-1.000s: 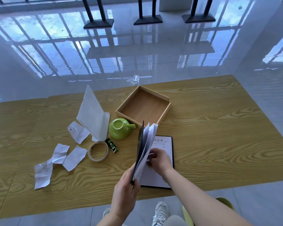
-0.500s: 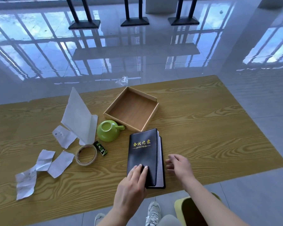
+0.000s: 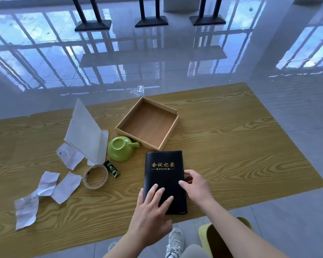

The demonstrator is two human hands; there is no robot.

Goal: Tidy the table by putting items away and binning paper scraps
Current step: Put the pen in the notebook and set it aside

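Black notebook (image 3: pixel 163 164): lying closed on the table (image 3: pixel 241 146) near its front edge, just beside the wooden tray (image 3: pixel 147 125). Left hand (image 3: pixel 149 211): pressing the lower cover, fingers (image 3: pixel 160 193) lying straight, released. Right hand (image 3: pixel 198 185): fingers grasping the notebook's right edge. Paper scraps (image 3: pixel 47 185): lying at the table's left.

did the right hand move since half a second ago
Yes: the right hand moved left, from the table beside the notebook onto its right edge.
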